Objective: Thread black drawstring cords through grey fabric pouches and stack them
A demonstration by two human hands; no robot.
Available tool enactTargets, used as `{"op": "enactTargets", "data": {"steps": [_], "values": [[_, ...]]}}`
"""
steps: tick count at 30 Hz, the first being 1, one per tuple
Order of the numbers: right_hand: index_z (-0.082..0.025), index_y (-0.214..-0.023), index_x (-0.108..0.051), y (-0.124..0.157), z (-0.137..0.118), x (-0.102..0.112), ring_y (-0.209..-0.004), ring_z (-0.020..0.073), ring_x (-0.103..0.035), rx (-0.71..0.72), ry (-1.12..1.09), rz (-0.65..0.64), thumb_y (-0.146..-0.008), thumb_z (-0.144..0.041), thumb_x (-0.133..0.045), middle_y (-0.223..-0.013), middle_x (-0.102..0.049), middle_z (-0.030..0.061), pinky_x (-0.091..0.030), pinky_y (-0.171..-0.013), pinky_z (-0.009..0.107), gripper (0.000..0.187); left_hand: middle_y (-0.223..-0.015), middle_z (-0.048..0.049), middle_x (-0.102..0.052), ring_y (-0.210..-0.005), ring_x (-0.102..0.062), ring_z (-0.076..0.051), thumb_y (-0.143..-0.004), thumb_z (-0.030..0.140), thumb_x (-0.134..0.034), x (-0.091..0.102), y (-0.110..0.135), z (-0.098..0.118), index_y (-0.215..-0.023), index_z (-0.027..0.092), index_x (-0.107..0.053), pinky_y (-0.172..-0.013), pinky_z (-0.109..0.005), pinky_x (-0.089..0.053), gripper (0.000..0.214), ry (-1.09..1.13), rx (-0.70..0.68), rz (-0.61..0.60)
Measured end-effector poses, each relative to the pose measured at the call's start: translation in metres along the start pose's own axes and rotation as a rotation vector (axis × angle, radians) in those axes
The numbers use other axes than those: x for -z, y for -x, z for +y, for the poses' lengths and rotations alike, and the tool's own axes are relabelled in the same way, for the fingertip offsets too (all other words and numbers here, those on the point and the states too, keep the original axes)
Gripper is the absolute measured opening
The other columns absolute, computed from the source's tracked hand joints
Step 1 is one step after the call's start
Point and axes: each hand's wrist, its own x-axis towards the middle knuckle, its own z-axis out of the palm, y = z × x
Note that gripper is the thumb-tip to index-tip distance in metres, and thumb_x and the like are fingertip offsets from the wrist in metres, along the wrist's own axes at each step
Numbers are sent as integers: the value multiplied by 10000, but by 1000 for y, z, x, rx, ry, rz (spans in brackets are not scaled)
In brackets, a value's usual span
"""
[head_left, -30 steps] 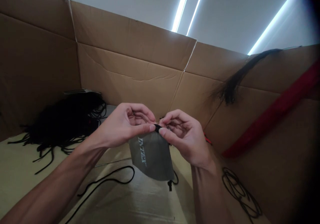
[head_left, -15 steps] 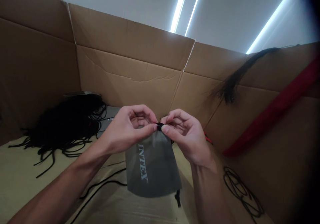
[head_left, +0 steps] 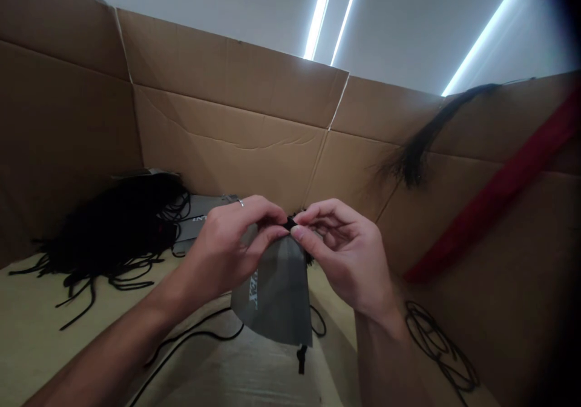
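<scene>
Between the fingertips of both hands is a short piece of black drawstring cord (head_left: pixel 291 224), at the upper edge of a grey drawstring pouch (head_left: pixel 279 292). My left hand (head_left: pixel 238 237) pinches the cord from the left, thumb against fingers, with a ring on one finger. From the right, my right hand (head_left: pixel 347 252) pinches it with thumb and forefinger, its other fingers curled. The pouch hangs below, its white lettering partly hidden by my left hand. A small knotted cord end (head_left: pixel 301 358) dangles from its lower right corner. How the cord runs inside the fingertips is hidden.
A heap of black cords (head_left: pixel 113 231) lies left, beside more grey pouches (head_left: pixel 193 216). Loose cord (head_left: pixel 195 334) trails across the yellowish surface (head_left: pixel 254 383). Cardboard walls (head_left: pixel 227 104) enclose the area. On the right are a black strand bundle (head_left: pixel 417 152), red strip (head_left: pixel 490 201) and coiled cord (head_left: pixel 440 346).
The pouch has turned and swung slightly left, so less of its lettering shows. Both hands keep their pinch, the left wrist rolled a little, and a loop of cord now shows right of the pouch.
</scene>
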Motion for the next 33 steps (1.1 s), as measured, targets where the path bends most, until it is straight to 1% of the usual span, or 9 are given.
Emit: {"op": "enactTargets", "data": {"steps": [3,5,9,14,22,24,28,30,33], "values": [[-224,-934,-722,2,-2,-1,-825,158,-703,22,52,-14,-859,-223,-838,-913,-754,20,-595,-757,290,138,-884,-4,-732,-778,-667,-118,-1019,112,-639,0,0,1,-984,180,-670,-748,-232,-500,82,-35,-73,-18],[-227,-963,-718,3,-2,-2,-831,161,-697,51,113,-13,-877,-214,-810,-931,-749,23,-592,-760,295,126,-884,-4,-718,-773,-653,-119,-1028,110,-611,0,0,2,-984,182,-661,-738,-234,-490,98,-20,-60,-24],[-232,-1038,-744,6,-3,-2,-817,173,-693,60,331,-44,-900,-244,-789,-946,-763,29,-575,-758,317,146,-882,-1,-695,-776,-643,-126,-1042,154,-594,-2,1,0,-980,189,-660,-727,-238,-485,97,97,110,-27],[-235,-927,-772,8,-6,1,-685,153,-621,59,482,-33,-894,-228,-750,-777,-722,-9,-502,-652,303,40,-874,-8,-659,-771,-615,-133,-1043,209,-601,-6,0,-4,-974,188,-664,-699,-242,-488,96,313,277,-44],[-248,-865,-765,10,-12,3,-675,140,-620,113,545,-109,-868,-163,-731,-775,-722,-28,-470,-646,295,92,-817,-8,-611,-673,-525,-124,-987,223,-642,-4,-4,-2,-908,182,-656,-575,-236,-419,90,374,340,43],[-245,-874,-766,9,-11,2,-675,142,-621,126,568,-78,-871,-168,-729,-771,-718,-25,-474,-647,295,86,-817,-10,-623,-687,-546,-129,-986,228,-650,-6,-4,1,-897,187,-657,-565,-231,-425,99,334,351,82],[-229,-872,-753,5,-5,-3,-602,136,-588,191,634,154,-889,-181,-722,-707,-682,-23,-466,-602,296,60,-894,-31,-692,-784,-641,-150,-981,245,-709,-16,1,9,-893,192,-702,-618,-232,-506,103,77,317,273],[-229,-866,-745,5,-1,-7,-596,141,-609,230,666,232,-907,-189,-724,-706,-698,-18,-487,-603,302,61,-969,-54,-750,-834,-692,-165,-1010,249,-684,-22,6,13,-963,193,-758,-643,-241,-549,104,44,269,225],[-232,-971,-765,7,2,-13,-720,178,-729,268,638,205,-962,-210,-706,-858,-793,24,-582,-707,330,63,-1193,-111,-792,-946,-756,-201,-1056,258,-613,-29,14,19,-1220,187,-774,-660,-252,-614,241,161,251,115]]}}
